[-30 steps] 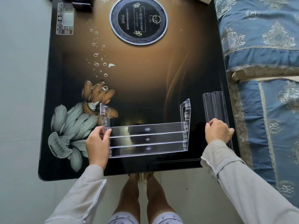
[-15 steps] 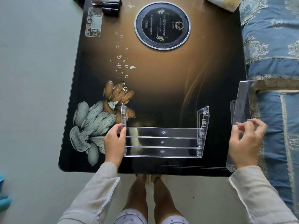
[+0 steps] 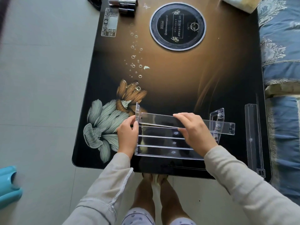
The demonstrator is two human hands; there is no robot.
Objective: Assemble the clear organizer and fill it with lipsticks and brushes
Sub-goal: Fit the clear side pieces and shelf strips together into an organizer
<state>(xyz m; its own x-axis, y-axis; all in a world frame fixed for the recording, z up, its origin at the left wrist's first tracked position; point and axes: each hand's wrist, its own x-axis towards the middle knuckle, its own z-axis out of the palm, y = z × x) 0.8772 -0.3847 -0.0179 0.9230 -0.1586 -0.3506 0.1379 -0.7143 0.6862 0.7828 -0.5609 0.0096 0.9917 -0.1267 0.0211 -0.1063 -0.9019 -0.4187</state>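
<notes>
The clear organizer frame is lying at the near edge of the black table, and its long axis is running from my left to my right. It is showing three dividers already seated between two upright end plates. I am holding a loose clear panel over the far side of the frame. This panel is also lying left to right, but it is a little tilted, and its right end is sticking out past the right end plate. Its left end is sitting just at the left end plate; I cannot tell if the tabs are already in the slots.

My right hand is closed around the middle of the panel, fingers over the far edge and thumb on the near side. My left hand is closed on the left end plate and is steadying the frame. So the left hand is nearer to the joint, and the right hand is the one that is guiding.

I think the next move is depending on sliding the panel leftward and making it parallel to the dividers.

One more clear piece is waiting well apart at the right edge of the table. The lipsticks are lying far away at the far left corner.
</notes>
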